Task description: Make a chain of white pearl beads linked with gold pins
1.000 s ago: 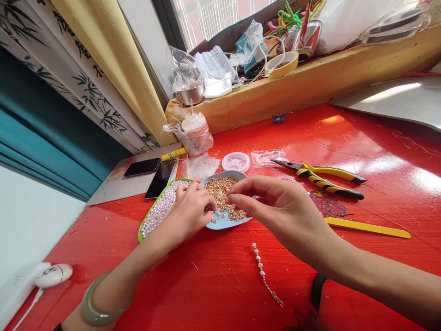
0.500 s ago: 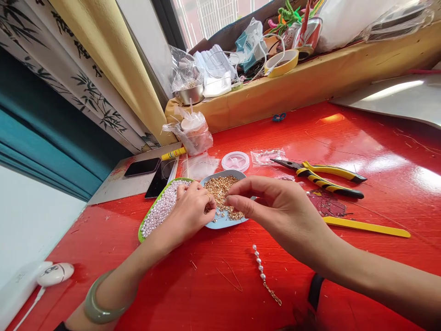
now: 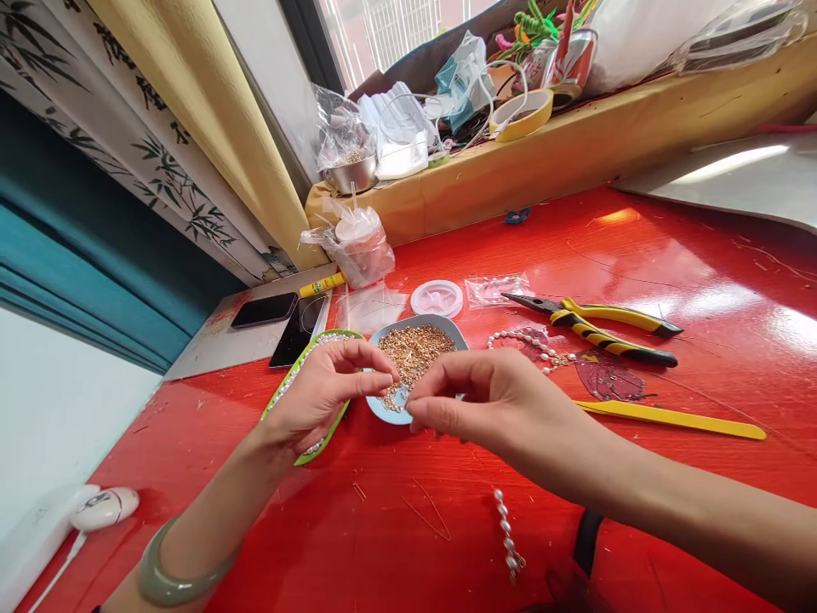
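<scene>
Dark brush-style characters run down the pale curtain [image 3: 169, 162] at the left, too slanted to read with certainty. The yellow tube [image 3: 322, 285] carries dark print too small to make out, and the lettering on the red and silver can [image 3: 574, 64] on the ledge cannot be read either.

Golden beads [image 3: 418, 340] fill much of the blue dish [image 3: 383, 411], just beyond and below the fingertips of both hands. The strand of white beads [image 3: 504, 519] is on the near side of the right hand [image 3: 494, 396], apart from its fingers; whether it rests on the red worktop [image 3: 287, 536] is unclear.

The left hand [image 3: 319, 392] is above the green tray [image 3: 335, 426] of pearly beads, thumb and forefinger brought almost together. The right thumb and forefinger form an equally narrow pinch, close to the left fingertips but apart. What either pinch holds is too small to tell.
</scene>
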